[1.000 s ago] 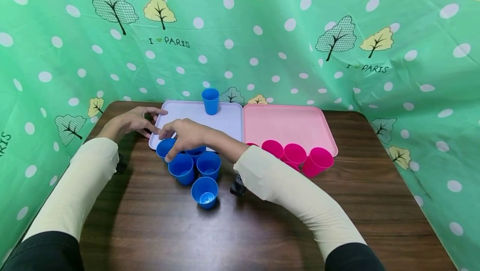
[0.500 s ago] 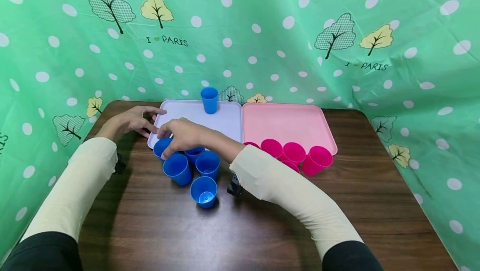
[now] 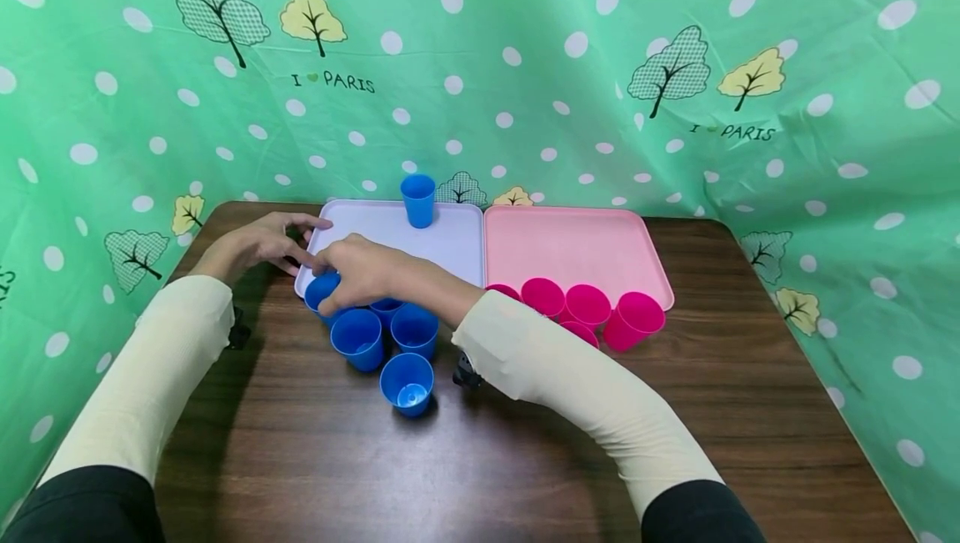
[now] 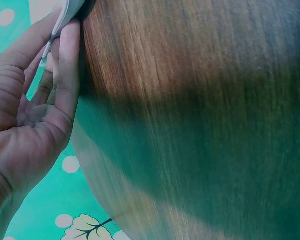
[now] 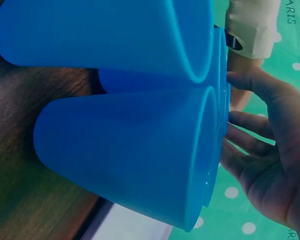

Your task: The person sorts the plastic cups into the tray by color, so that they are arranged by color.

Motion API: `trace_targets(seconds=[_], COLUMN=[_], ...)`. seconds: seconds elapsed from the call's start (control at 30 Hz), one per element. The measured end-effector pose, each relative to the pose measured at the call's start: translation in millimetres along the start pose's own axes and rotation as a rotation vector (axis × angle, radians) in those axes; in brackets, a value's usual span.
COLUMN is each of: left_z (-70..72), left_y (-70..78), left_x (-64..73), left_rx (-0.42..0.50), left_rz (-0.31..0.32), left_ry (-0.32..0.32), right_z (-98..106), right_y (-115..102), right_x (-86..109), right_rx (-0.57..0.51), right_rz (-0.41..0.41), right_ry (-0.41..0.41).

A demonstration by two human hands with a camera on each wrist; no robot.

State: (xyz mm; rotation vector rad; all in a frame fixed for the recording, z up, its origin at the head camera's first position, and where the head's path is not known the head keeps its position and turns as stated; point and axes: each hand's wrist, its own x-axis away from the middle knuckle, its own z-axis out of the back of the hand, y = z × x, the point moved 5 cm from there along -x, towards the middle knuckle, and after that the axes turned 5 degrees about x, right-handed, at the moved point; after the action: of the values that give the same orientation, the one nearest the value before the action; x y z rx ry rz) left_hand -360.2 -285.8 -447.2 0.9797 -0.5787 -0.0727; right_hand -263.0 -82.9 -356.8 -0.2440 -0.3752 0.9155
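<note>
My left hand (image 3: 258, 241) pinches the left rim of a lavender tray (image 3: 442, 255); in the left wrist view, thumb and fingers of that hand (image 4: 32, 120) lie on either side of the tray edge (image 4: 69, 17). My right hand (image 3: 363, 269) holds the leftmost blue cup (image 3: 318, 291) by its rim, thumb on the near side. In the right wrist view, nearer blue cups (image 5: 125, 145) partly hide the cup beyond them, where the fingers of my right hand (image 5: 282, 145) reach. Several more upright blue cups (image 3: 357, 341) cluster close by, one (image 3: 407, 384) nearest me.
One blue cup (image 3: 418, 201) stands at the back of the lavender tray. To its right lies a pink tray (image 3: 562, 243), with several pink cups (image 3: 633, 322) at its front edge, partly behind my right sleeve (image 3: 555, 359). A polka-dot cloth (image 3: 480, 67) hangs behind the table.
My right hand has shifted slightly left, together with the leftmost blue cup. The neighbouring blue cup moved slightly left, then back a little. The left hand stays at the tray rim.
</note>
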Motion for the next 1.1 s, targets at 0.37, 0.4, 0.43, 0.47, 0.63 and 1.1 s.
trace_targets(seconds=[0.37, 0.4, 0.43, 0.47, 0.63, 1.1], left_z=[0.5, 0.4, 0.4, 0.0, 0.2, 2.0], left_y=[-6.8, -7.0, -7.1, -7.2, -7.6, -1.8], left_x=[-0.3, -0.5, -0.9, -1.5, -3.3, -1.0], left_rx=[-0.002, -0.002, -0.001, -0.005, -0.006, -0.016], left_rz=[0.035, 0.034, 0.032, 0.026, 0.034, 0.048], left_ry=[-0.009, -0.01, -0.009, -0.012, 0.001, 0.016], right_z=[8.3, 9.9, 11.3, 12.6, 22.6, 60.1], right_y=[0.0, 1.1, 2.6, 4.6, 16.2, 57.9], right_x=[4.1, 5.3, 6.6, 7.9, 18.2, 51.0], right_rx=[0.005, -0.006, -0.018, -0.029, -0.101, -0.188], right_rz=[0.049, 0.048, 0.041, 0.032, -0.006, -0.13], right_ry=[0.123, 0.135, 0.146, 0.154, 0.217, 0.357])
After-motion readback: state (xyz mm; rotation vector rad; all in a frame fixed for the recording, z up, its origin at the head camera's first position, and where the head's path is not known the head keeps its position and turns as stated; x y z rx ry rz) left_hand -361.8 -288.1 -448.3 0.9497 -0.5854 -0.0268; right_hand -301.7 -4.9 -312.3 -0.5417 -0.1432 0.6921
